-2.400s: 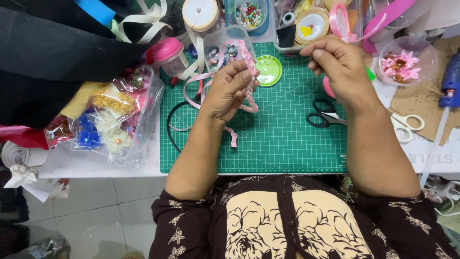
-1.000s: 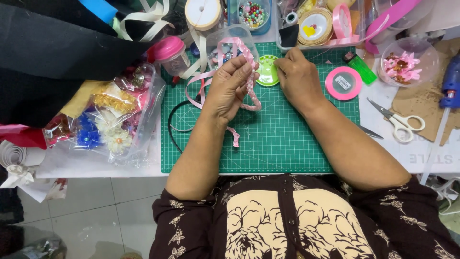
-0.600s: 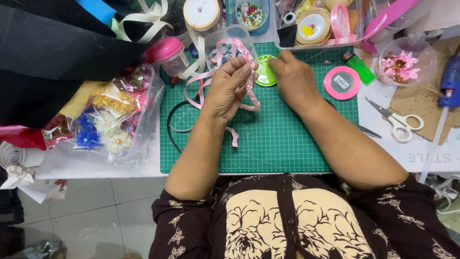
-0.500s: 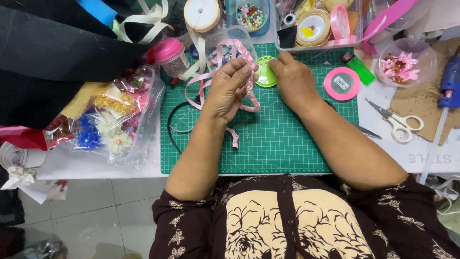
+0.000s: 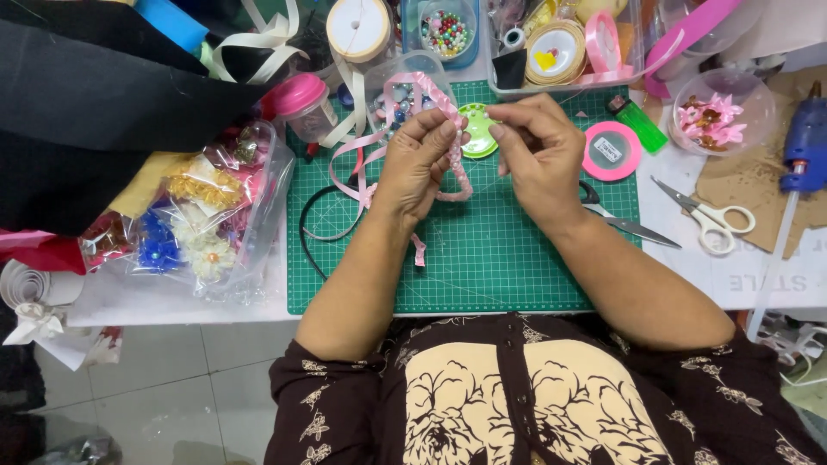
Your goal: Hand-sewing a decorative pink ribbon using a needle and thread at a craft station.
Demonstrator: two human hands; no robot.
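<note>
My left hand point(image 5: 416, 164) is closed around a looped pink ribbon point(image 5: 438, 102) held over the green cutting mat point(image 5: 482, 258). More of that ribbon trails down to the left of the hand. My right hand point(image 5: 538, 148) is just to the right, fingertips pinched together near the ribbon's upper loop; something very small may be between them, too small to tell. A round green lid point(image 5: 479, 131) lies on the mat between and behind the two hands. A thin black headband point(image 5: 312, 226) curves on the mat left of my left hand.
A pink tape roll point(image 5: 611, 151), black-handled scissors point(image 5: 622, 220) and white-handled scissors point(image 5: 711, 215) lie right of my hands. A blue glue gun point(image 5: 803, 138) sits far right. A bag of fabric flowers point(image 5: 202, 220), a pink-lidded jar point(image 5: 301, 103) and bead tubs crowd the left and back.
My right hand came in from the far right, where it hovered over the scissors and tape roll, and now sits pinched beside the ribbon. My left hand stayed on the ribbon.
</note>
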